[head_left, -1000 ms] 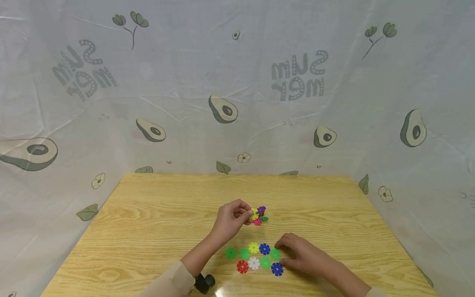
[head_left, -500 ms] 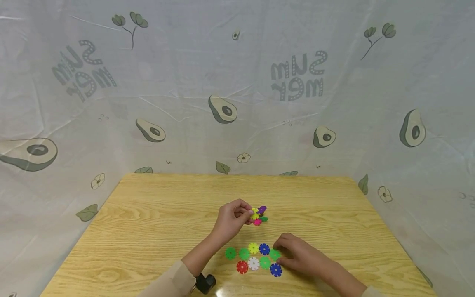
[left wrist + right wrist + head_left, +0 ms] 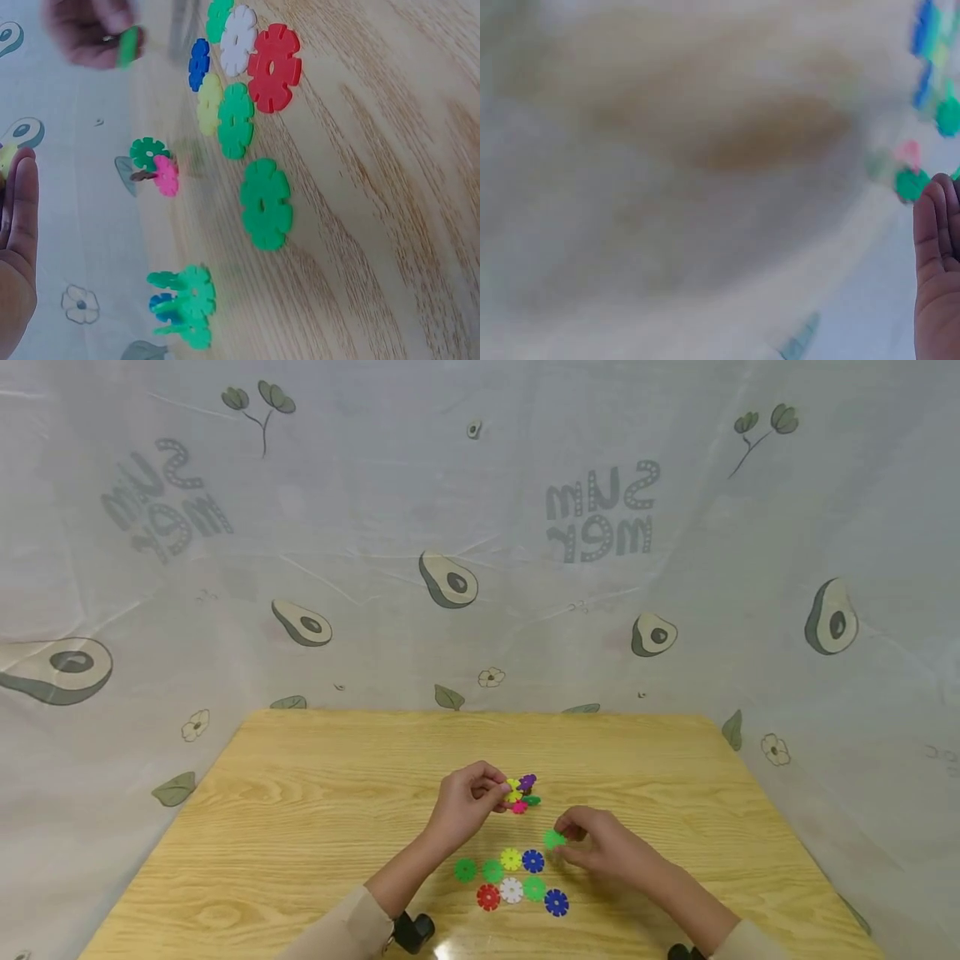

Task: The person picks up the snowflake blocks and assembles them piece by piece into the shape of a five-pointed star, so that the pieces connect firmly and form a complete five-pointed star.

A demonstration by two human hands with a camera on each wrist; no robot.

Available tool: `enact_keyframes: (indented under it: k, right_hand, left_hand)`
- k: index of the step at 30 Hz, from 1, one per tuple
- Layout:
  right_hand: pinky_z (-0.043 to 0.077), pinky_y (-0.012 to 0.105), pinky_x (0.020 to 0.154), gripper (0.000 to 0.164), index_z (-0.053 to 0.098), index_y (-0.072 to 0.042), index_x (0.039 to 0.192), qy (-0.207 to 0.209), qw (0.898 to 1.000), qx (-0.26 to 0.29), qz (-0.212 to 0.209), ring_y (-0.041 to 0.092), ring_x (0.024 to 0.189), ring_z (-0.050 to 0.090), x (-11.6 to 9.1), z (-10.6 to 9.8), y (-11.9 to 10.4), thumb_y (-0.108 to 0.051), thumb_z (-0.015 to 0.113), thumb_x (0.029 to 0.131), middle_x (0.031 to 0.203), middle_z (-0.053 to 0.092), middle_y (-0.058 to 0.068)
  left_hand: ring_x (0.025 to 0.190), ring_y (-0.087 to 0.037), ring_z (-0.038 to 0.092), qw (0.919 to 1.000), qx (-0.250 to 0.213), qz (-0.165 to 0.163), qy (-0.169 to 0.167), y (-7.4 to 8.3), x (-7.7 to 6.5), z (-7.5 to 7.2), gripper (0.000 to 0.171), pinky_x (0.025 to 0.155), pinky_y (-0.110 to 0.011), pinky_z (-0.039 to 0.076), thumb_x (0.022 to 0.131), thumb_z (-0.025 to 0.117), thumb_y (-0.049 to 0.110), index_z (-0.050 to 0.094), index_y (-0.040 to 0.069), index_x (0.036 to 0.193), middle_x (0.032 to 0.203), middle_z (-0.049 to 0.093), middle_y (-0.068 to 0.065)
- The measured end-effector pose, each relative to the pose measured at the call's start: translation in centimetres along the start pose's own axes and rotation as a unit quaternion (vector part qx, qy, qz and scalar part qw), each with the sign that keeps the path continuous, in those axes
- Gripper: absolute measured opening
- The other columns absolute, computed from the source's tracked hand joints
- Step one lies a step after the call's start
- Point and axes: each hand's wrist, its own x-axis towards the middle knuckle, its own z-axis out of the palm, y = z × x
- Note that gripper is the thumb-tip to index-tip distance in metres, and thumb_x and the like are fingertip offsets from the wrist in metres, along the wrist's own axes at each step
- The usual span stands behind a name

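Note:
My left hand (image 3: pixel 463 803) pinches a joined cluster of slotted plastic flower discs by its yellow disc (image 3: pixel 513 792). A purple disc (image 3: pixel 527 782), a pink disc (image 3: pixel 519 807) and a dark green disc (image 3: pixel 148 154) belong to the cluster, with a bit of brown among them. Between thumb and fingers, my right hand (image 3: pixel 611 847) holds a light green disc (image 3: pixel 552 839), raised off the table and seen nearly edge-on in the left wrist view. The right wrist view is badly blurred; only part of the right hand shows there.
Two rows of loose discs lie in front of me, among them a red disc (image 3: pixel 488 897), a white disc (image 3: pixel 512 890) and a blue disc (image 3: pixel 557 902). The left wrist view also shows a green-and-blue joined piece (image 3: pixel 196 296). A printed curtain (image 3: pixel 480 635) stands behind the wooden table (image 3: pixel 337 777).
My right hand has picked up the light green disc from the right end of the upper row and moved away from me with it. The left hand has stayed nearly still.

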Motion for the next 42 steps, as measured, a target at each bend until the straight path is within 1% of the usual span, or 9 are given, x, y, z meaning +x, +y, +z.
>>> enact_keyframes:
  k: [3,7,14,21,25,32,36,40,42]
  right_hand:
    - [0.057,0.022,0.074,0.022,0.069,-0.005,0.108,0.030,1.000,0.010,0.001,-0.001,0.084,0.062,1.0,-1.1,-0.9,-0.024,0.075,0.098,0.098,0.071,-0.001]
    - [0.057,0.023,0.072,0.023,0.070,-0.004,0.109,0.063,0.998,0.017,0.005,0.000,0.081,0.061,1.8,-2.0,-2.1,-0.024,0.074,0.099,0.093,0.070,-0.001]
    - [0.057,0.024,0.072,0.022,0.070,-0.002,0.110,0.085,0.996,0.025,0.003,0.000,0.081,0.061,2.4,-2.5,-3.3,-0.020,0.075,0.098,0.093,0.071,0.000]
    - [0.057,0.026,0.072,0.021,0.070,-0.004,0.109,0.078,0.996,0.033,-0.004,0.001,0.080,0.061,2.7,-2.6,-3.7,-0.021,0.076,0.097,0.093,0.070,0.000]
    - [0.058,0.025,0.073,0.021,0.070,-0.004,0.110,0.073,0.997,0.031,-0.012,0.001,0.080,0.061,2.8,-2.6,-3.8,-0.021,0.075,0.098,0.093,0.070,0.000]
    - [0.058,0.026,0.073,0.025,0.072,-0.002,0.117,0.072,0.996,0.045,-0.020,0.001,0.082,0.062,3.1,-2.6,-4.0,-0.020,0.073,0.100,0.094,0.071,0.001]
    - [0.058,0.027,0.073,0.022,0.074,-0.004,0.114,0.064,0.996,0.063,-0.022,0.001,0.082,0.062,3.1,-2.5,-3.9,-0.022,0.071,0.101,0.094,0.073,0.001]
    - [0.057,0.026,0.071,0.020,0.074,-0.006,0.112,0.061,0.994,0.082,-0.025,0.003,0.082,0.062,3.1,-2.4,-3.7,-0.022,0.070,0.102,0.093,0.071,0.003]
    - [0.056,0.025,0.070,0.019,0.074,-0.006,0.111,0.059,0.994,0.089,-0.028,0.002,0.081,0.061,3.2,-2.3,-3.5,-0.022,0.069,0.103,0.093,0.071,0.003]
  left_hand:
    - [0.087,-0.052,0.074,1.0000,-0.006,0.001,-0.001,0.0,0.0,0.0,0.009,0.077,-0.036,0.067,0.101,0.066,0.003,0.067,-0.006,0.103,0.093,0.074,-0.026]
    - [0.088,-0.051,0.074,0.9999,-0.012,0.004,-0.001,0.0,0.1,0.0,0.009,0.075,-0.031,0.066,0.101,0.066,0.002,0.066,-0.007,0.103,0.093,0.074,-0.027]
    - [0.087,-0.049,0.075,0.9997,-0.022,0.002,-0.005,0.2,0.1,0.4,0.010,0.075,-0.027,0.065,0.101,0.066,0.002,0.066,-0.008,0.104,0.093,0.074,-0.029]
    - [0.088,-0.053,0.073,0.9998,-0.021,-0.003,-0.005,0.2,0.1,0.5,0.008,0.077,-0.035,0.066,0.101,0.065,0.001,0.066,-0.007,0.103,0.092,0.073,-0.029]
    - [0.086,-0.050,0.074,0.9999,-0.016,0.002,-0.003,0.1,0.1,0.5,0.009,0.076,-0.034,0.066,0.101,0.065,0.001,0.066,-0.007,0.104,0.092,0.073,-0.028]
    - [0.084,-0.047,0.074,0.9998,-0.016,0.007,-0.004,0.0,0.1,0.3,0.009,0.077,-0.037,0.066,0.102,0.065,0.001,0.065,-0.007,0.105,0.093,0.073,-0.028]
    - [0.084,-0.048,0.074,0.9997,-0.020,0.009,-0.004,0.0,0.0,0.2,0.010,0.077,-0.038,0.066,0.102,0.064,0.002,0.065,-0.008,0.105,0.093,0.072,-0.029]
    - [0.086,-0.050,0.073,0.9997,-0.020,0.005,-0.011,0.1,0.0,0.1,0.009,0.077,-0.037,0.066,0.103,0.064,0.001,0.065,-0.007,0.105,0.093,0.072,-0.029]
    - [0.085,-0.049,0.074,0.9997,-0.020,0.004,-0.013,0.2,0.0,0.1,0.009,0.077,-0.036,0.066,0.103,0.063,0.002,0.065,-0.007,0.105,0.093,0.071,-0.029]
